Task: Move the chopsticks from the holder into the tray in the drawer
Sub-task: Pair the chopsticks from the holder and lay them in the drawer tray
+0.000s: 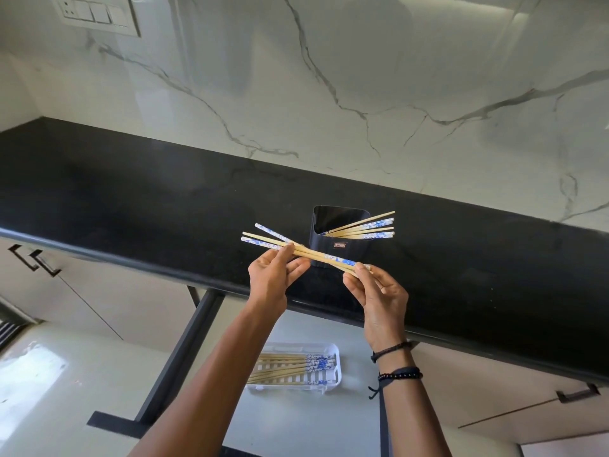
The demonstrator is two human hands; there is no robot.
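A dark square holder (336,249) stands on the black counter, with several bamboo chopsticks (365,227) with blue-and-white ends leaning out to its right. In front of the holder I hold a small bundle of chopsticks (316,256) roughly level above the counter edge. My left hand (273,275) pinches the bundle near its left part, and my right hand (375,291) pinches its right end. Below, a white slotted tray (333,377) lies in the pulled-out drawer with several chopsticks (296,367) in it.
The black counter (131,206) runs across the view below a marble-patterned wall. The drawer (296,417) is pulled out under the counter edge, framed by dark rails. Cabinet doors with dark handles (33,260) sit at left and right. A switch panel (95,13) is at upper left.
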